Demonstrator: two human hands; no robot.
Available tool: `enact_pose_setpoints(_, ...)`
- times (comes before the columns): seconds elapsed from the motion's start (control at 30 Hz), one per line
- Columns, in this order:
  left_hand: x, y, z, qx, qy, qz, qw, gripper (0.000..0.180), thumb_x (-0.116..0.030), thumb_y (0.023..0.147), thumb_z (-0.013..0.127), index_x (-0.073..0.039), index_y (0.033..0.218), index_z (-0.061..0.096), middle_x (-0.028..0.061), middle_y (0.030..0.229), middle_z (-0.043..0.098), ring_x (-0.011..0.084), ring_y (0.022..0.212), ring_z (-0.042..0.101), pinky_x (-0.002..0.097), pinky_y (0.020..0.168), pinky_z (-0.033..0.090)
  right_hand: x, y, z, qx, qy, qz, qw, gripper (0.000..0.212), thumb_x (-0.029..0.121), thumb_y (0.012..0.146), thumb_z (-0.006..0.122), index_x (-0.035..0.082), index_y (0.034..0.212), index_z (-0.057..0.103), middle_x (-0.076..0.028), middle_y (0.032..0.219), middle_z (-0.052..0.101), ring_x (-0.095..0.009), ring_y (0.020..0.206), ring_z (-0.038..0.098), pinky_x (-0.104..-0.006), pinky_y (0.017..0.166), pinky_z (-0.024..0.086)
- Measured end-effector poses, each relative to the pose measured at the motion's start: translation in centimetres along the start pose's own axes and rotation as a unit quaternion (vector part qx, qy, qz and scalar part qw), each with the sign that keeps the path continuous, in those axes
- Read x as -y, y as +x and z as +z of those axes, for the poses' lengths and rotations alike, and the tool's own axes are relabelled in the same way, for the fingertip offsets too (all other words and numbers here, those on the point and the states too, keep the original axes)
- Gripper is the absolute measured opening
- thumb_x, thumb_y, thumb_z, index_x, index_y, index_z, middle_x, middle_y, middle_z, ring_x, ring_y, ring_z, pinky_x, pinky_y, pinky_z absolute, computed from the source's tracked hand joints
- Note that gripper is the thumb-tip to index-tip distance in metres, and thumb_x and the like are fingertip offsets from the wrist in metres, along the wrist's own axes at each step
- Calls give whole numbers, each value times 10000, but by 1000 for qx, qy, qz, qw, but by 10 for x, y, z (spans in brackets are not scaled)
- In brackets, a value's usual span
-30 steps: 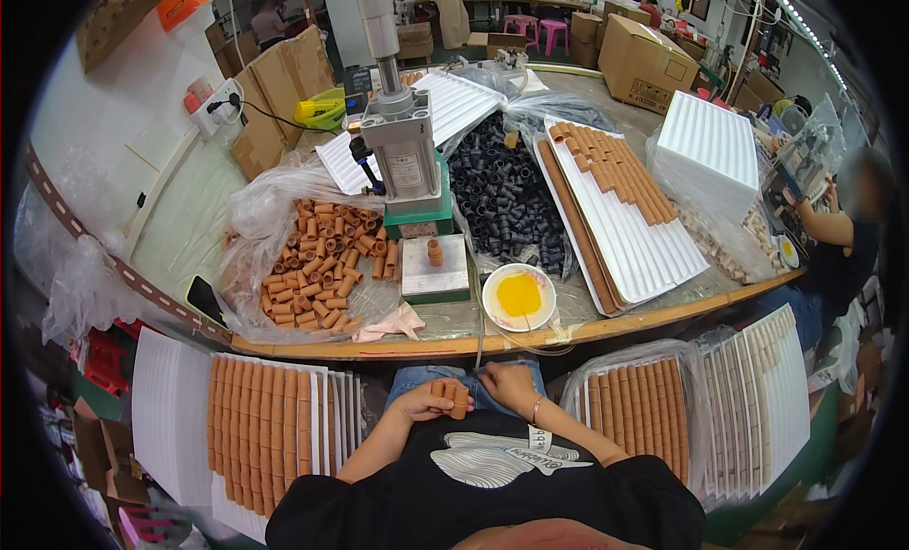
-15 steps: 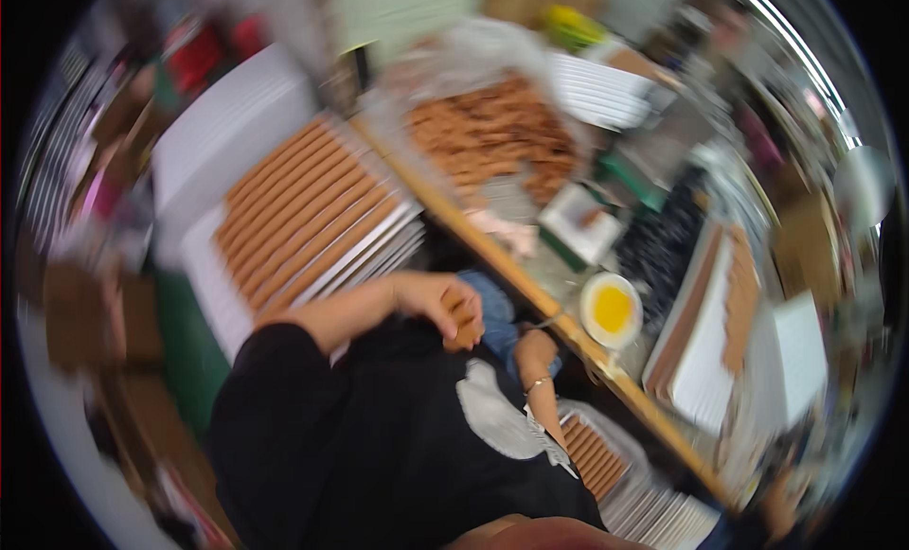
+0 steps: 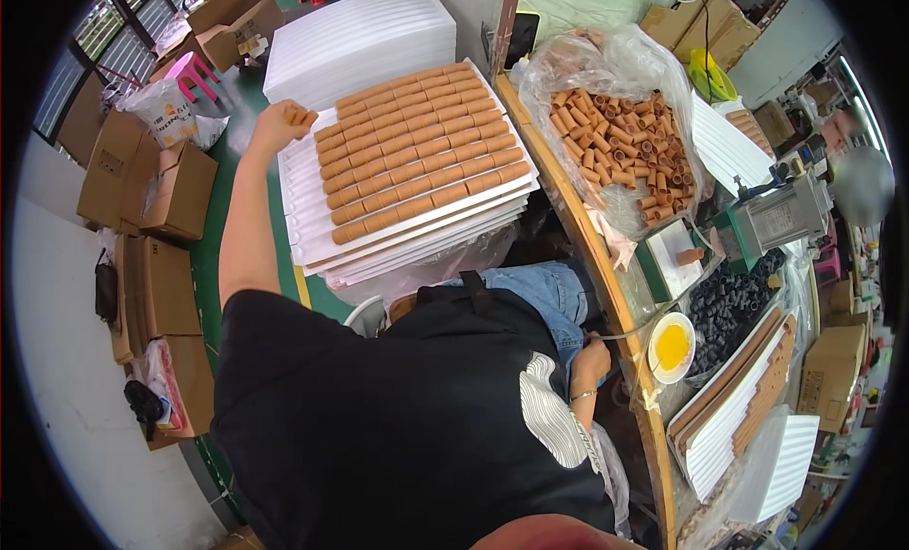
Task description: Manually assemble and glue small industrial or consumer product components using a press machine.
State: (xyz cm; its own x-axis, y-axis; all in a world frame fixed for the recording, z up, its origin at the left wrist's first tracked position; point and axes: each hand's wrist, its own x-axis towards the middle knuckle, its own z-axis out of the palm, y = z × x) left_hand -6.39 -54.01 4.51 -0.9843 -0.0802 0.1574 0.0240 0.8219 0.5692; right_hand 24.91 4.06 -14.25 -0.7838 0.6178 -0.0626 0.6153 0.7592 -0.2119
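My left hand is stretched out to the far left corner of a white ridged foam tray, its fingers closed around short brown tubes. End to end in the tray's grooves lie rows of the same brown tubes. This tray tops a stack of similar trays. My right hand, with a bracelet at the wrist, is low beside my denim-covered leg and the wooden table edge. A thin grey hose or cord passes next to it. The right fingers are mostly hidden.
On the table, loose brown tubes fill a clear plastic bag. Nearby are a bowl of yellow liquid, a grey-green machine, black small parts and tilted trays. White foam sheets stand behind the tray; cardboard boxes line the left.
My left hand has gone from in front of my body out to the tray's far left, still holding brown tubes. The view has turned and sharpened; my right hand stays low by the table.
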Motion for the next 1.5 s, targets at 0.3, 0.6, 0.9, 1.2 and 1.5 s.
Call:
enact_pose_setpoints(0.3,58,87,32,249,18,4,968,221,-17,660,749,-7,838,618,51,735,636,136,666,621,297,585,521,1,-2,1,-36,15,6,999,330,421,879,596,112,917,706,-179,765,678,-384,737,661,-464,638,512)
enact_pose_setpoints(0.6,87,107,75,87,80,89,989,417,-374,864,626,4,1031,680,162,971,698,270,863,672,379,753,533,3,-13,-3,-60,11,24,998,333,428,868,608,115,784,684,-167,693,660,-371,686,657,-460,582,498)
enact_pose_setpoints(0.9,197,94,103,-171,-523,-89,830,434,-201,923,637,-19,1304,534,100,1312,559,167,1204,491,305,1038,362,18,-1,2,-58,52,20,997,307,434,838,625,144,803,721,-131,697,671,-332,670,660,-441,614,508)
enact_pose_setpoints(1.2,150,88,105,-147,-504,-96,846,584,-326,922,628,-8,1373,437,188,1380,485,255,1275,464,348,1019,373,12,-8,-15,-34,57,39,997,302,419,835,630,132,854,724,-124,700,676,-314,654,664,-430,588,508)
enact_pose_setpoints(1.5,177,73,71,-115,190,103,970,301,-261,963,504,37,972,545,220,879,571,397,826,525,462,768,421,12,-10,-8,-30,81,28,996,292,417,825,621,141,778,707,-114,694,672,-310,657,660,-447,596,505)
